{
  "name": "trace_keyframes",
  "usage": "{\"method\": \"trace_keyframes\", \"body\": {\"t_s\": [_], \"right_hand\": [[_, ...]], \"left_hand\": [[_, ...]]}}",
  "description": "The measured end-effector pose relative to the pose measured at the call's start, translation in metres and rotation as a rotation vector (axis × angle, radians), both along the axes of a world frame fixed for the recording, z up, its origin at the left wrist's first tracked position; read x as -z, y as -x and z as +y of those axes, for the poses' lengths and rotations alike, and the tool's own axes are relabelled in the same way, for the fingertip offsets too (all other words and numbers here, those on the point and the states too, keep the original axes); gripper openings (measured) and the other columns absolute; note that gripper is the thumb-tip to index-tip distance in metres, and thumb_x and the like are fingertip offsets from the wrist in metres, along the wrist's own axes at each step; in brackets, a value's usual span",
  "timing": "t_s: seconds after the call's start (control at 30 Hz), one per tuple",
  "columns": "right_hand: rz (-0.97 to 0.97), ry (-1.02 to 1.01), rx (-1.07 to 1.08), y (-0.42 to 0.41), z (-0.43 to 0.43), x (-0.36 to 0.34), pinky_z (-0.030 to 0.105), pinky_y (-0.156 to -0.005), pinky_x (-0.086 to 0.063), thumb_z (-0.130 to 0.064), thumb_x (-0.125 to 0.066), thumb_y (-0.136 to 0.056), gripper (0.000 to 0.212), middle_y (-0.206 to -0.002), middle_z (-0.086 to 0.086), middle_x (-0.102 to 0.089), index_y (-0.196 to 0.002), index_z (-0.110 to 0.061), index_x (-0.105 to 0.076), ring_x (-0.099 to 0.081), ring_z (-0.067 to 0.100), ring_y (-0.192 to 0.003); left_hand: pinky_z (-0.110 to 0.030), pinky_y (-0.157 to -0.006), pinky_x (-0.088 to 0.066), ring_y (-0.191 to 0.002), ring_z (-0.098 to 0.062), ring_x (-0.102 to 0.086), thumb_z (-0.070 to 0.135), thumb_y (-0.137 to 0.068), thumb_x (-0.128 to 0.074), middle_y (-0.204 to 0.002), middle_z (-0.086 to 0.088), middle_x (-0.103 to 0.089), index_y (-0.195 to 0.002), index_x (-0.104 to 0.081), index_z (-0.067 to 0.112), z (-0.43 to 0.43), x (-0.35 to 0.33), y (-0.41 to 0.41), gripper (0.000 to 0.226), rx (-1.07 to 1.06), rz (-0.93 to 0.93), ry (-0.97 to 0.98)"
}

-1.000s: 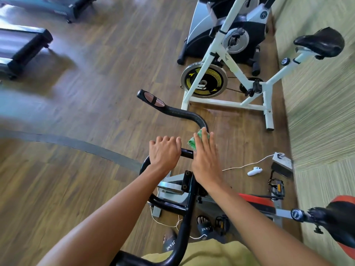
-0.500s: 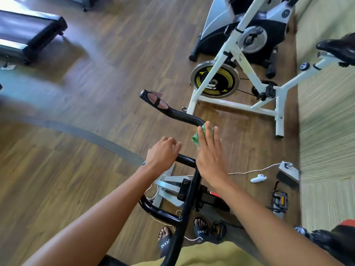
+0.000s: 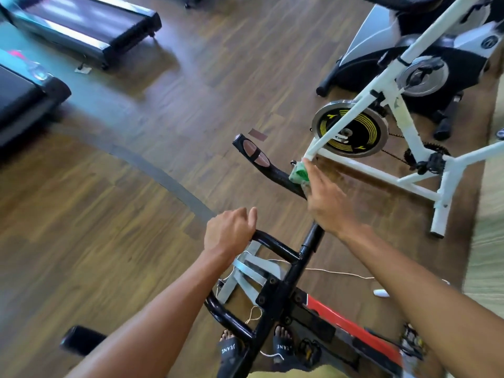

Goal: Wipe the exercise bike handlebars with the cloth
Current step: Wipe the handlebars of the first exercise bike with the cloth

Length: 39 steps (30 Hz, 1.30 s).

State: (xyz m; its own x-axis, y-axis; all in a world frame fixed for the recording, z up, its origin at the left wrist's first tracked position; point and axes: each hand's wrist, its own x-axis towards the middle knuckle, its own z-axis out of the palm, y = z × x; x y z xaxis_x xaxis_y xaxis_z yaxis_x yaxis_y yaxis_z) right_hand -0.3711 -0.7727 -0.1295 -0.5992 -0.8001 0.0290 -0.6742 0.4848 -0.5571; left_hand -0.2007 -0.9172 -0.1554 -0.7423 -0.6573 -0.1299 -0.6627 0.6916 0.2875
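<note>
The black handlebars [image 3: 275, 245] of the exercise bike rise in front of me, with one long grip [image 3: 261, 159] reaching up and to the left. My left hand [image 3: 229, 233] is curled over the curved inner loop of the bar. My right hand [image 3: 327, 203] presses a green cloth [image 3: 299, 174] against the long grip, fingers stretched flat along it. Only the top of the cloth shows past my fingertips. The grip's far end has a shiny oval sensor pad.
A white exercise bike [image 3: 381, 137] with a yellow-and-black flywheel stands right beyond the grip. Two treadmills [image 3: 81, 25] lie at the upper left. A white cord [image 3: 338, 274] runs on the wooden floor, with pedals and small items at lower right. My sandalled feet [image 3: 256, 347] stand below.
My right hand has slid the cloth up the long grip, away from the centre. The left hand stays on the inner loop. The view has shifted left and down.
</note>
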Motion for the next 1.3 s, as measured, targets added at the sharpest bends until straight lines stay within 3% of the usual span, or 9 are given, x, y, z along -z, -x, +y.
{"method": "trace_keyframes", "body": {"t_s": [0.1,0.23,0.37,0.43,0.57,0.7,0.87,1.07,1.3], "right_hand": [[0.075,0.173,-0.017,-0.007,-0.035,-0.012,0.045,-0.113,-0.036,-0.015,-0.042,-0.105,0.058,-0.16,0.01,-0.033,-0.158,-0.013,-0.019,-0.033,0.027,-0.146],[0.212,0.246,-0.052,-0.018,-0.096,-0.004,0.046,-0.118,-0.031,-0.006,-0.041,-0.102,0.059,-0.163,0.012,-0.023,-0.157,-0.007,-0.02,-0.024,0.027,-0.15],[0.313,0.17,-0.123,-0.023,-0.117,0.015,0.044,-0.118,-0.027,-0.049,-0.034,-0.104,0.07,-0.166,0.01,-0.009,-0.159,-0.01,-0.014,-0.015,0.025,-0.153],[0.33,0.205,-0.159,-0.015,-0.118,0.017,0.043,-0.111,-0.036,-0.056,-0.032,-0.103,0.072,-0.167,0.007,-0.009,-0.159,-0.014,-0.016,-0.022,0.023,-0.151],[0.419,0.224,-0.231,0.003,-0.126,0.013,0.044,-0.098,-0.047,-0.048,-0.033,-0.107,0.06,-0.166,0.004,-0.015,-0.158,-0.02,-0.023,-0.037,0.024,-0.144],[0.456,0.192,-0.204,-0.001,-0.131,0.023,0.039,-0.103,-0.045,-0.046,-0.036,-0.107,0.061,-0.166,0.009,-0.017,-0.158,-0.014,-0.023,-0.025,0.023,-0.15],[0.507,0.093,-0.175,0.004,-0.09,0.045,0.042,-0.106,-0.047,-0.038,-0.043,-0.107,0.065,-0.164,0.014,-0.019,-0.157,-0.005,-0.02,-0.035,0.028,-0.145],[0.444,0.056,-0.178,0.001,-0.096,0.039,0.044,-0.11,-0.04,-0.038,-0.05,-0.103,0.075,-0.165,0.014,-0.014,-0.157,-0.004,-0.011,-0.035,0.03,-0.145],[0.444,-0.211,-0.107,0.004,-0.05,0.038,0.046,-0.1,-0.05,-0.035,-0.054,-0.099,0.07,-0.154,0.02,-0.039,-0.154,-0.002,-0.026,-0.052,0.035,-0.132]], "left_hand": [[-0.027,-0.054,-0.034,-0.055,-0.015,-0.057,0.052,-0.102,-0.028,-0.065,0.001,-0.063,-0.072,-0.059,0.016,0.0,-0.001,0.001,0.056,-0.011,-0.012,0.0],[-0.028,-0.056,-0.038,-0.058,-0.019,-0.061,0.053,-0.102,-0.029,-0.066,-0.001,-0.064,-0.074,-0.06,0.014,0.0,-0.002,0.001,0.058,-0.019,-0.024,-0.004],[-0.032,-0.06,-0.044,-0.06,-0.02,-0.062,0.054,-0.101,-0.027,-0.067,-0.001,-0.065,-0.075,-0.062,0.014,0.0,-0.001,0.001,0.059,-0.024,-0.037,0.019],[-0.033,-0.064,-0.05,-0.059,-0.019,-0.062,0.055,-0.101,-0.025,-0.065,0.0,-0.064,-0.075,-0.062,0.015,-0.001,0.001,0.002,0.06,-0.023,-0.032,0.027],[-0.035,-0.066,-0.053,-0.058,-0.018,-0.062,0.057,-0.1,-0.024,-0.064,0.001,-0.064,-0.074,-0.062,0.018,-0.002,0.003,0.003,0.06,-0.026,-0.029,0.044],[-0.038,-0.068,-0.055,-0.059,-0.019,-0.062,0.058,-0.099,-0.023,-0.065,0.002,-0.064,-0.075,-0.062,0.019,-0.004,0.007,0.003,0.061,-0.035,-0.038,0.037],[-0.039,-0.069,-0.055,-0.06,-0.019,-0.062,0.059,-0.099,-0.023,-0.065,0.001,-0.065,-0.075,-0.062,0.019,-0.004,0.008,0.004,0.06,-0.029,-0.029,0.034],[-0.036,-0.066,-0.053,-0.058,-0.017,-0.061,0.057,-0.1,-0.024,-0.064,0.001,-0.063,-0.073,-0.062,0.018,-0.004,0.005,0.004,0.06,-0.015,-0.021,0.024],[-0.032,-0.061,-0.041,-0.062,-0.021,-0.061,0.056,-0.101,-0.026,-0.068,-0.001,-0.064,-0.075,-0.063,0.015,-0.004,0.004,0.003,0.061,-0.003,-0.026,-0.016]]}}
